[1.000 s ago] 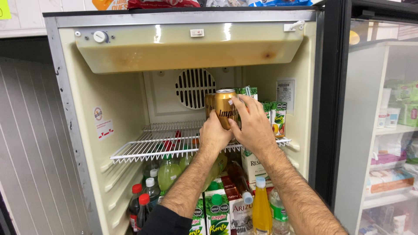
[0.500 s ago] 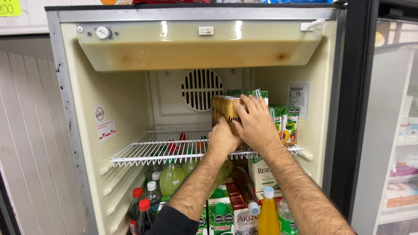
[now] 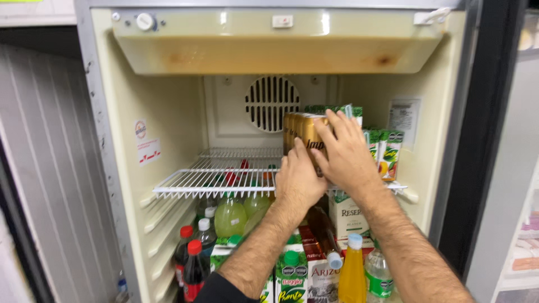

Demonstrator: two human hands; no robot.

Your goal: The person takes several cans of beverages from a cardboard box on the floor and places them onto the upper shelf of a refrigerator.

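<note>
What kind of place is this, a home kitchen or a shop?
Probably a small shop. The open fridge is packed with many drinks of the same kinds: gold cans under both hands, green juice cartons and bottles below. At the right edge stands another shelf unit holding packaged goods.

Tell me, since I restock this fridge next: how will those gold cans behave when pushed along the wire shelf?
The gold cans look rigid and probably full, so fairly heavy. Standing tall on the wire shelf, they may catch and tip. Both hands, left hand and right hand, steady them.
</note>
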